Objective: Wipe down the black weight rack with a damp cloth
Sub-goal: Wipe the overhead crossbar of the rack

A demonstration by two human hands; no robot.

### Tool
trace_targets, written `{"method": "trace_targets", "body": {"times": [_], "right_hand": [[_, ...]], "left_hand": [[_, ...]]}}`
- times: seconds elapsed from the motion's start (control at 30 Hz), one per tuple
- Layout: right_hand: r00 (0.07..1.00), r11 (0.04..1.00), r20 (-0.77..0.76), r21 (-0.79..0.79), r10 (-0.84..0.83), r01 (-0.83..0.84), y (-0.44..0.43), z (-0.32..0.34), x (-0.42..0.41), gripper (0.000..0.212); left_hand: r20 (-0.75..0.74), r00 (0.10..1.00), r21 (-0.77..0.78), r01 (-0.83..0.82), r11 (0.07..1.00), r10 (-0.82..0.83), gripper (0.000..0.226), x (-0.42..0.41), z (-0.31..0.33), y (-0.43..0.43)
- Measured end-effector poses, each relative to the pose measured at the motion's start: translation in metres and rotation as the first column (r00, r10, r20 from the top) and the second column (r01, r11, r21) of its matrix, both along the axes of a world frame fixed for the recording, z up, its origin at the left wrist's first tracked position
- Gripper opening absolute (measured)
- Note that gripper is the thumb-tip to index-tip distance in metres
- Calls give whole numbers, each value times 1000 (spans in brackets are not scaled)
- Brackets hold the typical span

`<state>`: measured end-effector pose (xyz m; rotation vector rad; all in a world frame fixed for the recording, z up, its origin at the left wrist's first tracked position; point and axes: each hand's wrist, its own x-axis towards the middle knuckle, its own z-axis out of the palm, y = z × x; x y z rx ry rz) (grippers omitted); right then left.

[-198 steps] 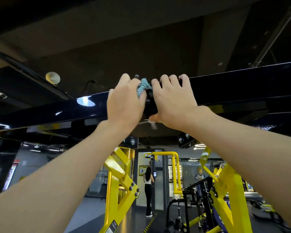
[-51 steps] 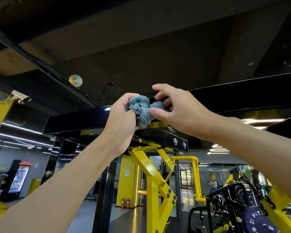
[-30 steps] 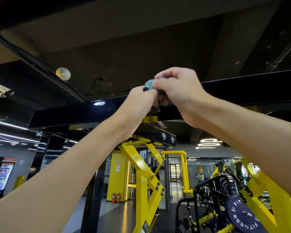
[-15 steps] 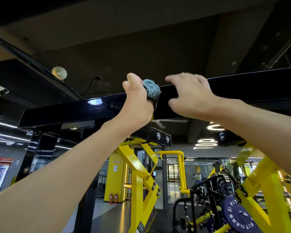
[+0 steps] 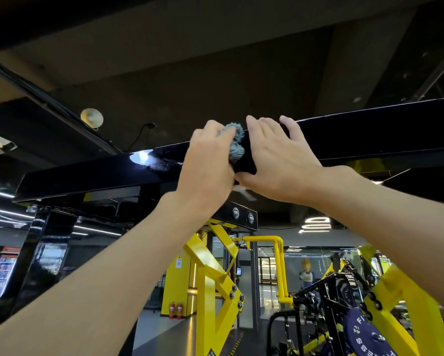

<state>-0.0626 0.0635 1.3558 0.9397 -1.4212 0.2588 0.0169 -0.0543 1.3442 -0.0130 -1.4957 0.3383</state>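
Both arms up overhead at the rack (image 5: 370, 134), its glossy black top beam running across the view. Left hand (image 5: 208, 160) has its fingers curled round a bunched blue-grey cloth (image 5: 237, 143), pushing it against the beam's front face near the top edge. Right hand (image 5: 277, 160) sits just beside the cloth, fingers laid out straight and flat on the beam, tips at the upper edge, thumb tucked below, holding nothing. Left of the hands, a smear (image 5: 159, 161) glints on the beam. Below, a yellow frame (image 5: 208, 278) and a dark plate (image 5: 364, 335)
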Motion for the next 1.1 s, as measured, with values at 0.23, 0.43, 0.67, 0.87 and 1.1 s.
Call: {"method": "trace_targets", "body": {"times": [0.23,0.43,0.67,0.87,1.1], "right_hand": [[999,999,25,21,30,-30,5,0,0,97],[999,1000,36,26,-3,2,4,4,3,102],[987,988,-65,19,-150,152,-18,2,11,107],[974,977,-77,-7,-212,213,-20,1,11,104],[973,975,-53,5,-223,224,-27,0,17,92]], "left_hand": [[233,970,-18,73,997,-67,62,9,-16,4],[-35,999,30,11,1000,-10,41,10,-9,-33],[62,998,-149,-14,989,24,45,20,-18,-38],[-11,998,-12,66,998,-66,44,15,-39,-45],[-114,994,86,15,996,-5,42,36,-21,-75]]}}
